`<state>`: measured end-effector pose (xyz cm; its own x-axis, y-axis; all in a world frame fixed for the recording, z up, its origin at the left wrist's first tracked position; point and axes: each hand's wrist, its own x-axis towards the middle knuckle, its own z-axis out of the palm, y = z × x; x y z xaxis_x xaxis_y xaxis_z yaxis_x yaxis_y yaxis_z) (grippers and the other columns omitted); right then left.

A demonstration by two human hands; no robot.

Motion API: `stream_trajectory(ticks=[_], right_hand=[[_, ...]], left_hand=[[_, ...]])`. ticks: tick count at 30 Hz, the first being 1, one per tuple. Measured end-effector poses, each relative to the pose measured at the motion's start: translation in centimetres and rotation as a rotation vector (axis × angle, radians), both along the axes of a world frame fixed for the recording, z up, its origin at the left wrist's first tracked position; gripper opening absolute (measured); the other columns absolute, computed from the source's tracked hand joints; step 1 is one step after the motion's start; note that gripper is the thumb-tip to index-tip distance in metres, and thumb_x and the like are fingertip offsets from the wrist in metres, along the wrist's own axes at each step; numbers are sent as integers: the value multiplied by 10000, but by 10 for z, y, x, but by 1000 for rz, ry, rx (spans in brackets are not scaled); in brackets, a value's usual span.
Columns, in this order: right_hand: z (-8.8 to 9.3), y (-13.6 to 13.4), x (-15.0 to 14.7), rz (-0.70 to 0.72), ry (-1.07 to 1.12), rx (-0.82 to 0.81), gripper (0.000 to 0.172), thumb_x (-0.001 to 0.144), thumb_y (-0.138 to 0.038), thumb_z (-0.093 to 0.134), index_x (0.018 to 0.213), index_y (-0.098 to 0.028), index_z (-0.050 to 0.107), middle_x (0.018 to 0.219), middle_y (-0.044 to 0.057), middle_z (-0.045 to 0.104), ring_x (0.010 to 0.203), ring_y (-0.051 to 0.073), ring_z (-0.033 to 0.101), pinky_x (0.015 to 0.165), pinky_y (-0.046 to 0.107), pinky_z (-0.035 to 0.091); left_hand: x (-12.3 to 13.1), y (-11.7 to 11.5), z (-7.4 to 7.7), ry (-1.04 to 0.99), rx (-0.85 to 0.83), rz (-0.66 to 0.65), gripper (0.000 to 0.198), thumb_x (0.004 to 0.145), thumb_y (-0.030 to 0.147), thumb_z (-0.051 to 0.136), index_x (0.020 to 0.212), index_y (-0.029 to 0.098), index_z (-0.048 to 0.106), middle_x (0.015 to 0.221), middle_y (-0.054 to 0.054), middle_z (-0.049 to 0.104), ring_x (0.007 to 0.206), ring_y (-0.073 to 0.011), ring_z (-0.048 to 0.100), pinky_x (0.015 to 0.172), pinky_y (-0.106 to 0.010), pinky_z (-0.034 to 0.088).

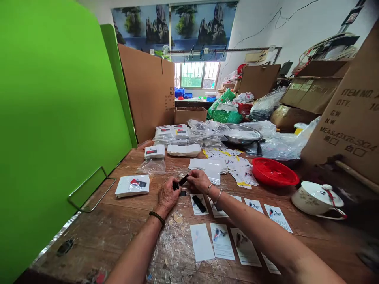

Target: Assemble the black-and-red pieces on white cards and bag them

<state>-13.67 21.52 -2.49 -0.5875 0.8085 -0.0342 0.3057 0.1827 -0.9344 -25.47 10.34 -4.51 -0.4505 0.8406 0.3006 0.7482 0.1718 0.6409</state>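
Note:
My left hand (pixel 168 195) is closed on a small dark piece (pixel 175 185), partly covered by the fingers. Between thumb and fingers, my right hand (pixel 200 182) pinches one end of a flat black strip (pixel 184 180); its other end reaches to the piece at my left hand. Whether the two are joined I cannot tell. Just below the hands lies a small black rectangle (pixel 183 193) on the table. A printed card (pixel 195 212) near my right wrist has a black flat piece (pixel 199 204) on it. More cards (pixel 222 241) lie in two rows, some under my right forearm.
A stack of bagged cards (pixel 132 186) sits left of my hands, near a wire stand (pixel 85 209). To the right are a red basin (pixel 274 172) and a lidded cup (pixel 316 199). Packed bundles (pixel 170 136) and a cardboard panel (pixel 148 90) stand behind.

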Motion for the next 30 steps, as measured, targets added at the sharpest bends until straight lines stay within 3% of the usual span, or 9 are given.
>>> stream_trajectory(ticks=[3, 8, 11, 15, 18, 21, 23, 27, 30], right_hand=[[14, 13, 26, 9, 89, -91, 150, 828, -260, 539, 769, -220, 407, 585, -58, 567, 491, 91, 548, 506, 206, 476], [39, 36, 113, 28, 54, -160, 233, 733, -302, 713, 779, -188, 515, 590, -31, 614, 467, 71, 534, 432, 157, 414], [36, 41, 159, 11, -52, -196, 229, 696, -276, 753, 725, -174, 550, 509, -39, 577, 411, 67, 496, 380, 153, 368], [26, 37, 187, -48, -121, -190, 140, 728, -219, 706, 703, -170, 577, 485, -42, 564, 391, 76, 474, 378, 176, 376], [24, 24, 194, -117, -128, 79, 30, 791, -188, 616, 773, -174, 636, 617, -9, 652, 519, 114, 569, 483, 209, 443], [20, -1, 200, -139, -226, 595, 138, 840, -154, 552, 826, -185, 686, 812, 38, 707, 747, 158, 639, 680, 255, 482], [14, -21, 204, -47, -381, 782, 197, 880, -149, 513, 838, -193, 701, 867, 56, 700, 811, 174, 636, 721, 268, 468], [8, -43, 204, 161, -642, 835, 197, 904, -201, 534, 862, -225, 725, 881, 62, 698, 867, 213, 623, 751, 301, 458], [13, -40, 175, 164, -553, 802, 191, 895, -197, 542, 967, -229, 716, 936, 67, 693, 913, 222, 620, 795, 317, 463]], left_hand=[[0, 1, 0, 43, -17, -19, 94, 786, 177, 595, 870, 218, 585, 800, 6, 653, 737, -161, 589, 642, -248, 354], [-2, 5, 2, 102, -19, -2, 82, 793, 192, 585, 863, 226, 611, 798, -4, 675, 738, -174, 598, 637, -252, 350], [-5, 8, 1, 86, -22, -3, 81, 789, 240, 589, 860, 231, 628, 777, -1, 676, 720, -178, 598, 618, -250, 347], [-8, 11, 1, 35, -24, 14, 105, 747, 290, 610, 830, 232, 637, 704, 19, 643, 654, -166, 571, 585, -241, 339], [-8, 12, 2, 5, -16, 23, 140, 743, 344, 602, 815, 226, 631, 660, 28, 609, 603, -155, 534, 559, -240, 328], [-8, 13, 2, -21, -14, 19, 187, 750, 393, 589, 810, 223, 637, 641, 27, 593, 596, -158, 525, 557, -244, 334], [-8, 13, 2, -37, -9, 26, 183, 742, 382, 597, 812, 222, 651, 653, 21, 606, 617, -162, 540, 568, -245, 346], [-6, 9, 2, -89, 26, -13, 126, 730, 309, 616, 795, 215, 670, 692, 13, 649, 645, -158, 564, 587, -243, 373], [-6, 7, -1, -144, 53, -44, 108, 728, 285, 631, 789, 209, 679, 662, 24, 640, 623, -145, 551, 582, -237, 385]])
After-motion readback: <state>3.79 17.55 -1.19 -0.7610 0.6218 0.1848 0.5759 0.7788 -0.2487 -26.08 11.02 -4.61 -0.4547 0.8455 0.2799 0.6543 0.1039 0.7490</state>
